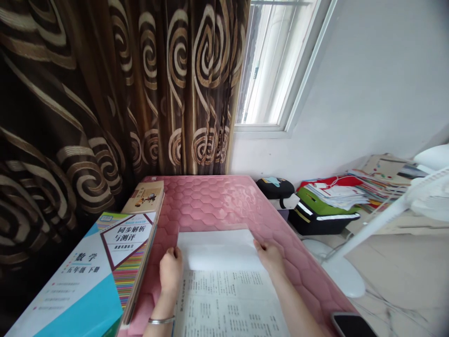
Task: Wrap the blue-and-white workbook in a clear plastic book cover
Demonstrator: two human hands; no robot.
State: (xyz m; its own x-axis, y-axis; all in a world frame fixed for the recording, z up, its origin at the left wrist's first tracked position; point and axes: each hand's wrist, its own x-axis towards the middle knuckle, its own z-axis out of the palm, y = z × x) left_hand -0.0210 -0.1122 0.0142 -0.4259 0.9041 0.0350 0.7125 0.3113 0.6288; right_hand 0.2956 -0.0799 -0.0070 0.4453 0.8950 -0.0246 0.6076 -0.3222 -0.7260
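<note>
A printed sheet of paper (231,295) lies in front of me on the pink quilted tabletop (206,201). Its far part is blank white, and rows of print cover the near part. My left hand (171,269) is closed at the sheet's left edge, a silver bangle on its wrist. At the far right corner, my right hand (269,256) pinches the paper between thumb and fingers. The lower end of the sheet runs out of view. Left of my left hand is a stack of books topped by a blue and white workbook (87,281).
A tan-covered book (145,196) lies behind the workbook. A dark phone-like object (352,324) rests at the table's near right edge. Right of the table stand a white fan (368,229), a black and green box (322,217) and piled papers. A patterned curtain (182,84) hangs behind.
</note>
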